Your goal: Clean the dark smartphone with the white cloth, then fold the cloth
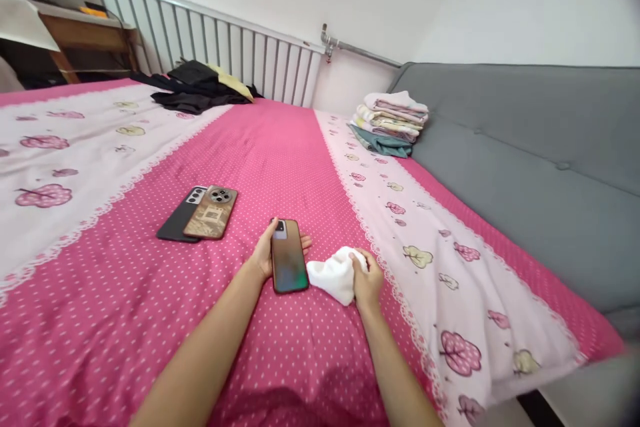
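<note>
My left hand (pixel 264 255) is closed around a smartphone (pixel 290 260) in a brownish case, its back with the camera block facing up. The thumb lies along the phone's left edge, and fingertips show past its right edge. In my right hand (pixel 369 280) a white cloth (pixel 336 275) is bunched between thumb and fingers. The cloth's left end comes close to the phone's lower right edge; whether they touch I cannot tell. To the left, a phone with a gold patterned back (pixel 212 215) lies partly over a black phone (pixel 179 221), both back side up.
A pink dotted bedspread (pixel 280 147) covers the bed. Folded fabrics (pixel 390 121) are stacked by the grey padded headboard (pixel 520 147). Dark clothes (pixel 195 88) lie near the radiator (pixel 220 33) at the back. A desk (pixel 85 33) with a monitor stands at far left.
</note>
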Motion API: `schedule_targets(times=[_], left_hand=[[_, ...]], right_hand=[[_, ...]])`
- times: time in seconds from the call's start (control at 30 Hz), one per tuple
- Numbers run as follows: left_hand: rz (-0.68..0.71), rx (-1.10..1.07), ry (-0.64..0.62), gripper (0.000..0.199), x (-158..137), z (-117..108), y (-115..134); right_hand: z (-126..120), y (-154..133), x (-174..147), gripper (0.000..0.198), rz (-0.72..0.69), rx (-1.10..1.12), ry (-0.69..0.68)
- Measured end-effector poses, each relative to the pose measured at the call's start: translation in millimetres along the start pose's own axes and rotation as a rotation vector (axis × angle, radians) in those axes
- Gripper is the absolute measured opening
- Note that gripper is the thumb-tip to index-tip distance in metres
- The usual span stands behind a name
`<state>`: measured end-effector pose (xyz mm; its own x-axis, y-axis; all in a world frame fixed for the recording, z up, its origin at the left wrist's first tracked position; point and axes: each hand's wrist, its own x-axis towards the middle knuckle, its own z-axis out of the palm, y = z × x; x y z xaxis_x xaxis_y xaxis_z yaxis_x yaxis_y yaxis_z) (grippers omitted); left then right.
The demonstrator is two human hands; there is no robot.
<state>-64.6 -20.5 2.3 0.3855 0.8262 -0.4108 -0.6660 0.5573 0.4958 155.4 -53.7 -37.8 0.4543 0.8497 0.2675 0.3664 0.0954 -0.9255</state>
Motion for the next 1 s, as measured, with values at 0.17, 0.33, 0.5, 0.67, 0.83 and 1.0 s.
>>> schedule_targets(times=[0.17, 0.33, 0.5, 0.67, 0.83, 1.0], left_hand=[[0.105, 0.137, 0.166, 0.035, -37.7, -4.9, -19.0], [0.197, 0.352, 0.323, 0.026, -53.3, -6.4, -31.3], [0.204, 0.517, 0.285, 0.028, -78.5, -10.8, -47.1], [0.189, 0.616, 0.206, 0.035, -100.3, -15.8, -42.6], [0.214, 0.695, 0.1, 0.059, -111.6, -27.5, -43.6], [0.361, 0.736, 0.105, 0.103, -115.2, -39.0, -60.3]], right_hand=[[-24.4, -1.2, -25.0, 0.035, -0.058, -0.011, 0.013], [-27.2, -7.3, -30.3, 0.038, -0.061, -0.012, 0.05], [-27.2, -7.8, -31.4, 0.039, -0.045, 0.016, 0.069], [-26.5, -3.3, -26.3, 0.033, 0.039, 0.117, 0.092], [-26.7, -0.5, -15.1, 0.027, 0.243, 0.331, 0.059], [-29.5, -30.1, 7.8, 0.017, 0.373, 0.561, -0.126]])
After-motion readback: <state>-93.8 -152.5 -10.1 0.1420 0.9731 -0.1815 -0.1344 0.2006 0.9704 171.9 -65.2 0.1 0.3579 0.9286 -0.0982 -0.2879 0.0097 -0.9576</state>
